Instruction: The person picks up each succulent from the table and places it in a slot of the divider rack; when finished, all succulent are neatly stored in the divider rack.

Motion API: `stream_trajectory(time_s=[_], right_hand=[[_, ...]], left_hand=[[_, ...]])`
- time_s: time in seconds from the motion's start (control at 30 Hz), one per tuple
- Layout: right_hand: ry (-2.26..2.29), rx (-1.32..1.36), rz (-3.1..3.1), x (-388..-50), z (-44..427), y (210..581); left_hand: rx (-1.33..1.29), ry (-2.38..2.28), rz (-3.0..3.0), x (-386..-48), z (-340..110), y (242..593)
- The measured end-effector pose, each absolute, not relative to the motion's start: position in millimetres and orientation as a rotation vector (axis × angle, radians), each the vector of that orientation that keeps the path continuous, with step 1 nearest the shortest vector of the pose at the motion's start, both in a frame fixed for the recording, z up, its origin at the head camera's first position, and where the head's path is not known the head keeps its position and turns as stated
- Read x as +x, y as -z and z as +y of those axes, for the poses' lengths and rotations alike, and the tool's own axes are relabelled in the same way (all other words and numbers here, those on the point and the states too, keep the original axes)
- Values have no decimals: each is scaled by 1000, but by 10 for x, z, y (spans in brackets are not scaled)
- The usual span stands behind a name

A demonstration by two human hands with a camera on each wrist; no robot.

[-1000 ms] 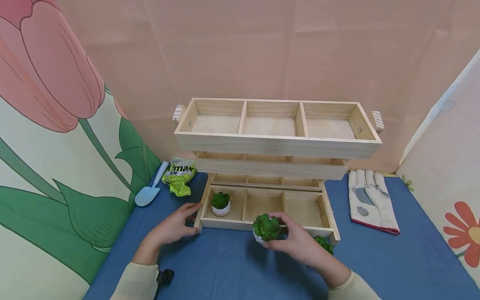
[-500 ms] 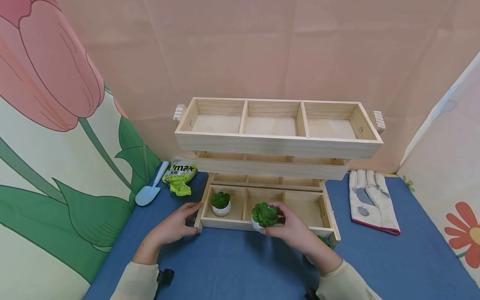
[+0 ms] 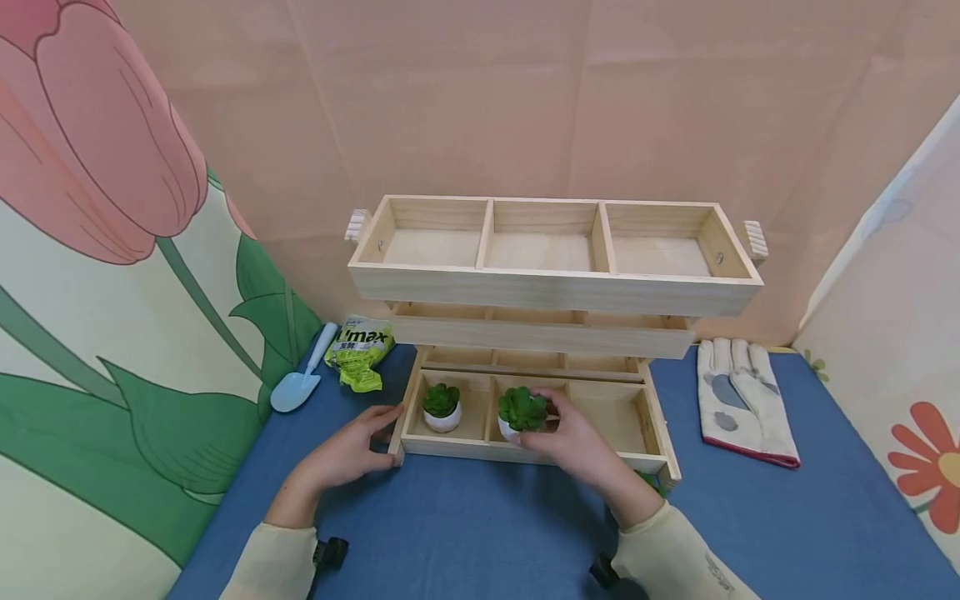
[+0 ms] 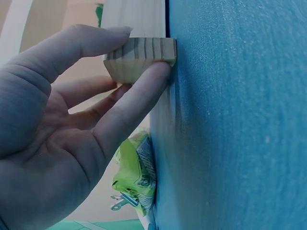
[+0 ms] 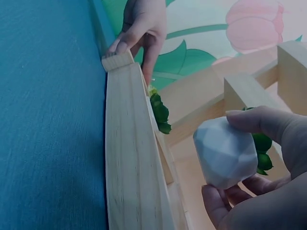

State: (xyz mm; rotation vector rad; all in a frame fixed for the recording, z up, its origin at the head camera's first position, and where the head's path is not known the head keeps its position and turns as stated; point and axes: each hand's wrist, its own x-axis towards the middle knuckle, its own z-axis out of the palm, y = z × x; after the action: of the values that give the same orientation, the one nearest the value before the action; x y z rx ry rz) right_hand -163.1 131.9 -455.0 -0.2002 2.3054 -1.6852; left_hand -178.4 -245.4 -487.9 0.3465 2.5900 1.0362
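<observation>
My right hand (image 3: pixel 570 433) holds a small potted succulent (image 3: pixel 521 410) over the middle compartment of the bottom tier. Its white faceted pot (image 5: pixel 224 152) is pinched between thumb and fingers in the right wrist view, tilted there and clear of the wood. My left hand (image 3: pixel 348 450) grips the front left corner of the wooden tiered planter stand (image 3: pixel 457 451), thumb and fingers on either side of the rail end (image 4: pixel 141 52). Another potted succulent (image 3: pixel 442 408) stands in the bottom left compartment. Behind my right forearm, a bit of further green leaves (image 3: pixel 651 482) shows.
Two higher tiers (image 3: pixel 555 287) of the stand overhang the back of the bottom one. On the blue table (image 3: pixel 465 533), a light blue trowel (image 3: pixel 300 379) and a green bag (image 3: pixel 360 354) lie left. Folded gloves (image 3: pixel 746 404) lie right.
My right hand has carried the succulent forward and slightly left, from in front of the stand to over the middle compartment. My left hand has stayed on the corner.
</observation>
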Motion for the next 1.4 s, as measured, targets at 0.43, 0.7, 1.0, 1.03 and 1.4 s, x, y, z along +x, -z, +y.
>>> stream_trajectory(time_s=[0.43, 0.7, 1.0, 1.03, 1.4], right_hand=[[1675, -112, 2409, -1805, 1224, 4670], [1699, -85, 2419, -1889, 1193, 4745], [1642, -125, 2470, -1937, 1153, 4821], [1642, -125, 2472, -1936, 1147, 4820], [1371, -109, 2682, -1962, 1069, 4873]], left_hand=[[339, -1060, 2571, -1792, -2465, 4891], [327, -1055, 2567, -1790, -2463, 4895], [320, -1050, 2571, -1789, -2462, 4891], [318, -1049, 2572, -1789, -2462, 4893], [343, -1037, 2584, -1804, -2469, 4914]])
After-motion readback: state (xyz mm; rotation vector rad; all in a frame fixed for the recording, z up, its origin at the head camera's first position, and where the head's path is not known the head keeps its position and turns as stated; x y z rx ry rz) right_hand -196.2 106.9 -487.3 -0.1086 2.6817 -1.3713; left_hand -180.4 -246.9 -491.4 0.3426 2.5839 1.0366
